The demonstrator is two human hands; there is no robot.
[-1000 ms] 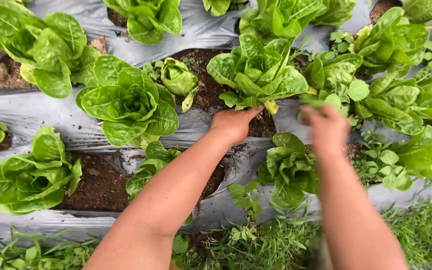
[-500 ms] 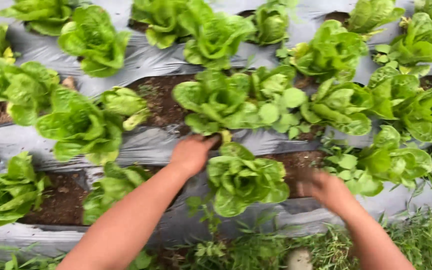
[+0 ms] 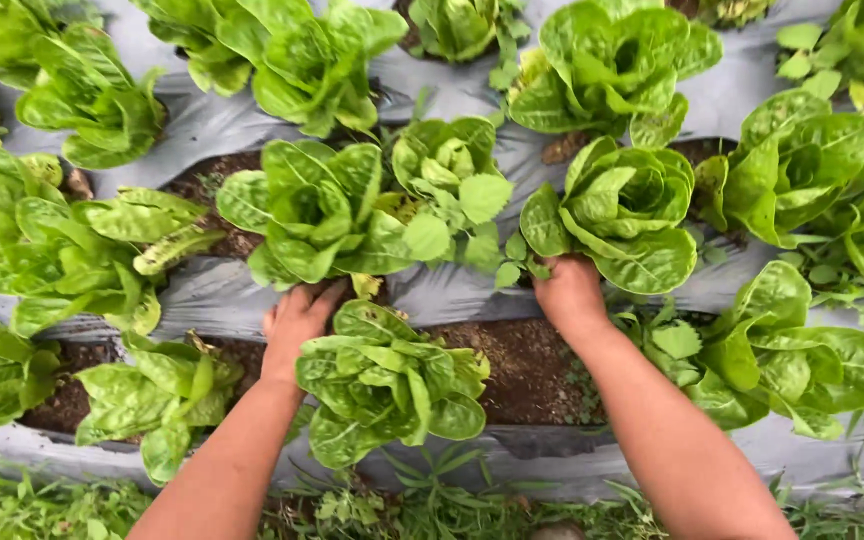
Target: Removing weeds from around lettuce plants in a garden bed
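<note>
Grey plastic mulch (image 3: 212, 290) lying between soil openings. Left hand (image 3: 297, 322) spreading open against lettuce head (image 3: 317, 215) at twelve o'clock. Right hand (image 3: 570, 292) reaching under another lettuce (image 3: 620, 208); grip hidden.

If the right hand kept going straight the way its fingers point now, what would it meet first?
The right hand points up-frame and already sits at the base of a lettuce head; it would likely push into that plant's lower leaves first, though depth is unclear.
</note>
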